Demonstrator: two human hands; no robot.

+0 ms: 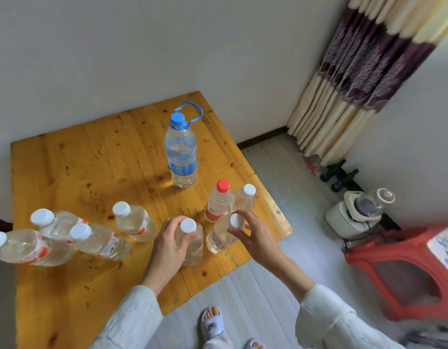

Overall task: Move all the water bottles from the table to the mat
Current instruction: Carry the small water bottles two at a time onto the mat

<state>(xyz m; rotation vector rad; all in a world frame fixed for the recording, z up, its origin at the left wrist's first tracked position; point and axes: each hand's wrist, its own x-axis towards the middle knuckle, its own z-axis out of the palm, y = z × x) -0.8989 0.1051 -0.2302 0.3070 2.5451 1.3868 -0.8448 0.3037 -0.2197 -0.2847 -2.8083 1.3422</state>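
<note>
Several clear water bottles stand on a wooden table (97,157). My left hand (167,245) is wrapped around the neck of a white-capped bottle (192,244) near the table's front. Just right of it, my right hand (255,235) has its fingers around the top of another white-capped bottle (220,238). Behind them stand a red-capped bottle (218,200) and a small white-capped bottle (245,197). A tall blue-capped bottle (181,152) with a carry loop stands further back. Several more white-capped bottles (97,240) cluster at the left. No mat is in view.
The table sits in a corner against white walls. A red plastic stool (399,268) stands on the floor at the right, a white appliance (353,212) behind it, green bottles (341,175) by the curtain (356,79). My slippered feet (213,323) are at the table's front edge.
</note>
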